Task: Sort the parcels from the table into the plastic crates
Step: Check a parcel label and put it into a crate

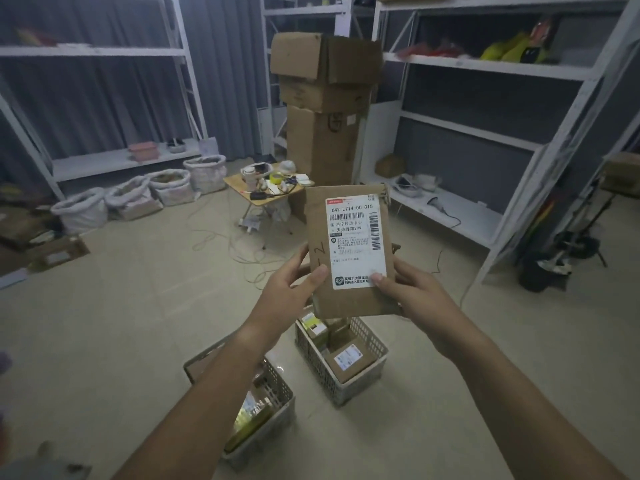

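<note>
Head view shows a flat brown cardboard parcel [349,251] held upright in the air in front of the person, its white shipping label [356,242] facing the camera, with barcodes and printed text on it. Left hand [287,289] has its grip on the parcel's lower left edge, thumb laid across the front and fingers curled behind. Right hand [412,292] grips the lower right corner, thumb pressing on the bottom of the label.

Directly below the parcel, on the tiled floor [121,306], stand two grey plastic crates. The right crate [346,382] holds a small brown box with a label and a few other packets. The left crate [273,393], partly hidden by the left forearm, holds yellowish packets.

Farther off is a small wooden folding surface [252,199] cluttered with small items, a tall stack of cardboard boxes [322,109] behind it, white sacks [138,199] along the left, and white metal shelves [485,64] on both sides.
</note>
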